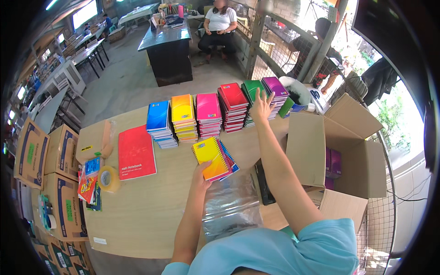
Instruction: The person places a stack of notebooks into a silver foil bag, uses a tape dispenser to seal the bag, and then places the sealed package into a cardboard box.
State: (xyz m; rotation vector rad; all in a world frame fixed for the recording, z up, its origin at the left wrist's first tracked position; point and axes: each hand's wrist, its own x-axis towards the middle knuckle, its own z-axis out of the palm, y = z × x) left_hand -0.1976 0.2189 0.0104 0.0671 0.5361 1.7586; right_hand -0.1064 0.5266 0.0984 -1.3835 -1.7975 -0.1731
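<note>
Head view: a small bundle of spiral notebooks [211, 158], yellow on top with pink and blue edges showing beneath, is pinched at its lower left edge by the left hand [200, 176], centre of the frame, above the table [151, 211]. The right hand [262, 105] is stretched toward the upper right with fingers spread, in front of the green stack [249, 93] and the purple stack [277, 93]; whether either is touched cannot be told. Left of these, the row is continued by the red stack [233, 107], pink stack [209, 114], yellow stack [184, 118] and blue stack [162, 126]. A large red notebook [137, 153] is laid flat at centre left, with a tape roll [108, 178] just beside it. Clear plastic [231, 206] is spread below the held bundle, lower centre. A cardboard box [305, 146] with raised flaps is seen at right, purple packs [336, 163] inside. A seated person [221, 22] is seen behind, upper centre.
</note>
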